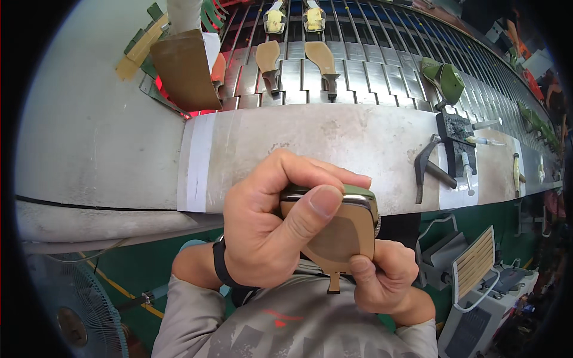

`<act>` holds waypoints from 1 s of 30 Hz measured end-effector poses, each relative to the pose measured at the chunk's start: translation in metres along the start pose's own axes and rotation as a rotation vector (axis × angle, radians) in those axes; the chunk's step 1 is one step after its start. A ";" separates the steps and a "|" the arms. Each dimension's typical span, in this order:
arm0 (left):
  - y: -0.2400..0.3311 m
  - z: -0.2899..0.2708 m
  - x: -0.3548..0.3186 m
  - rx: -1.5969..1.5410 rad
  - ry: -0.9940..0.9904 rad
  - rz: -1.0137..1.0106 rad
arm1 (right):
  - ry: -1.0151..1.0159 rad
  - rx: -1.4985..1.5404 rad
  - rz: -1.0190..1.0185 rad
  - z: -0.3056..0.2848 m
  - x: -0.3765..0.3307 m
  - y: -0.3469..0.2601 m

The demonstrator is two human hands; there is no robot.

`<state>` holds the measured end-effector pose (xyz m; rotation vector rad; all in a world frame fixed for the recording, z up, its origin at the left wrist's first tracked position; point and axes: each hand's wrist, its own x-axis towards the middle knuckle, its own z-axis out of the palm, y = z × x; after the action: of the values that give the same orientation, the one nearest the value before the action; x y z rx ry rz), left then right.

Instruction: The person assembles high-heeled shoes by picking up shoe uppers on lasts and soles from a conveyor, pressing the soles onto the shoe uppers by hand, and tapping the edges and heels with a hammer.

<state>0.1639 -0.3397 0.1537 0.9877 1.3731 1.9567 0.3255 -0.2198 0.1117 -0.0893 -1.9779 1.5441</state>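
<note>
Closest to the person's chest, both hands grip one high-heeled shoe (337, 230), held sole-up over the lap, just short of the counter (334, 140) edge. The left hand (268, 227) wraps it from the left, fingers curled over the toe end and the thumb (316, 206) pressed flat on the tan sole. The right hand (385, 277) closes round the heel end from below, its fingers pinched on the lower right rim. The shoe's long axis runs near to far: the thin heel (333, 281) points back toward the person, the toe away toward the counter. The left hand covers more of it.

Beyond, on the grey counter, a hammer (431, 168) lies to the right beside a dark block with small tools. Farther still, a slatted conveyor (358, 71) carries two tan soles with heels (298, 67), and a green shoe (444, 80) sits to the right.
</note>
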 end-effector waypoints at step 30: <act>0.009 -0.040 0.012 0.457 0.301 0.095 | -0.082 -0.157 -0.100 0.034 0.022 0.014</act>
<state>0.1247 -0.3553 0.1571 0.9941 2.0410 1.9608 0.2860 -0.2358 0.1046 0.0093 -2.1331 1.3480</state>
